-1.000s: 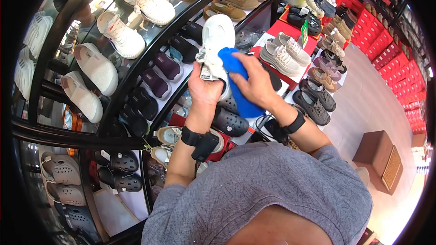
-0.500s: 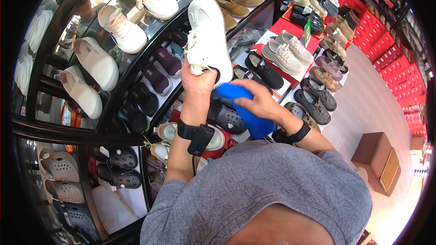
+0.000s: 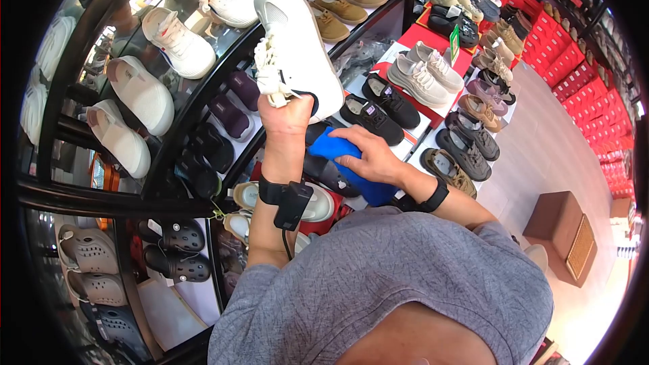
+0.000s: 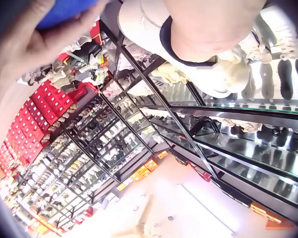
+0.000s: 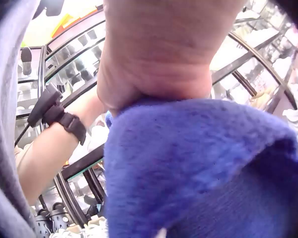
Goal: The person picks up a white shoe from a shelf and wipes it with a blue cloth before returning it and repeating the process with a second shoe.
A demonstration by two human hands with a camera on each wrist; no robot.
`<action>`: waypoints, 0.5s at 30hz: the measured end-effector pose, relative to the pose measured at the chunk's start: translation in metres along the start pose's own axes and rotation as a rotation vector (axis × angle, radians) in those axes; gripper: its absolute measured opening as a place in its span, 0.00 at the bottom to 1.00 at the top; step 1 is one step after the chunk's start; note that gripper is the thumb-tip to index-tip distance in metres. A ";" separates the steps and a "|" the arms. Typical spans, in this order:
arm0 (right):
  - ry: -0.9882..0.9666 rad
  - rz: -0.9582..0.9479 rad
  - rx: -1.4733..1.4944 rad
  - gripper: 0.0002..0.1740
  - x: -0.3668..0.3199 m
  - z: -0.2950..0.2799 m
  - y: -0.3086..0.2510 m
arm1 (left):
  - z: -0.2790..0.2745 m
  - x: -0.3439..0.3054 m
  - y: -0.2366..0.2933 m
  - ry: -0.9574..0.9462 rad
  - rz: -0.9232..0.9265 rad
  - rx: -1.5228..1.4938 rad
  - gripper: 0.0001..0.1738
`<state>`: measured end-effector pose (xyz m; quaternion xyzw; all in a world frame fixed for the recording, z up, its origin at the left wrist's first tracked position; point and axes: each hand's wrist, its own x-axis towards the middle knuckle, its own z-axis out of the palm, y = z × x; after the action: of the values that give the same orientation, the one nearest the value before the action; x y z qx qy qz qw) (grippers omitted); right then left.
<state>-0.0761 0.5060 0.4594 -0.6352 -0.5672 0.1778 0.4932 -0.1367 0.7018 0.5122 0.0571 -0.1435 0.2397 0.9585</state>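
A white lace-up shoe [image 3: 297, 47] is held up by its heel end in the left hand [image 3: 286, 115], whose fingers go into the dark-lined opening. In the left wrist view that hand [image 4: 213, 25] covers part of the shoe [image 4: 144, 29]. Below and to the right, the right hand [image 3: 370, 154] grips a blue cloth [image 3: 368, 186], apart from the shoe. The cloth [image 5: 188, 158] hangs from the right hand [image 5: 159, 54] in the right wrist view, its fingers hidden there.
White shoes [image 3: 179, 44] stand on the glass shelf at upper left. Black shoes [image 3: 372, 118] and pale sneakers [image 3: 426, 74] are beyond the hands. A brown stool [image 3: 560, 238] stands on the floor at right, with red boxes [image 3: 571, 67] stacked behind.
The left hand has raised the shoe up and to the left. The right hand with the cloth has come away from it, lower, and the black shoes are uncovered.
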 end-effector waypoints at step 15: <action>-0.344 0.823 1.642 0.24 0.021 -0.008 0.026 | 0.001 -0.011 -0.017 -0.037 -0.046 0.111 0.25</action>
<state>-0.0497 0.5247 0.4482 -0.2036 -0.0595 0.7751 0.5951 -0.1376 0.6815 0.5096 0.1179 -0.1461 0.2239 0.9564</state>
